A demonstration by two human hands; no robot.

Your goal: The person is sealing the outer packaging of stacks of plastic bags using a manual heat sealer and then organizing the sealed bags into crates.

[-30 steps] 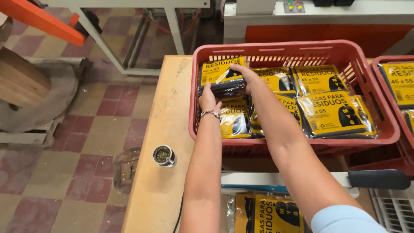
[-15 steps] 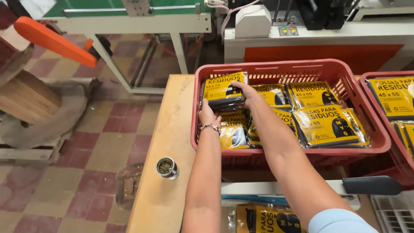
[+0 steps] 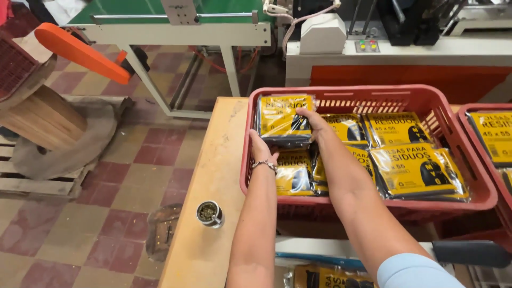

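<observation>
Both my hands hold a stack of yellow-and-black plastic-wrapped packets (image 3: 281,118) at the far left corner of a red plastic crate (image 3: 373,95). My left hand (image 3: 261,150) grips the stack's near edge from below; a bracelet sits on that wrist. My right hand (image 3: 313,121) presses on the stack's right side. Several more yellow packets (image 3: 416,170) lie flat inside the crate, some under my arms.
The crate rests on a wooden bench (image 3: 213,176) with a small metal cup (image 3: 210,213) near its front. A second red crate (image 3: 488,133) with packets stands at the right. A green-topped machine (image 3: 176,21) and a white machine (image 3: 384,53) stand behind. A wooden pallet (image 3: 37,181) lies left.
The camera view has tilted up, so the crate sits lower in frame. My hands have stayed on the packet stack at the crate's far left corner.
</observation>
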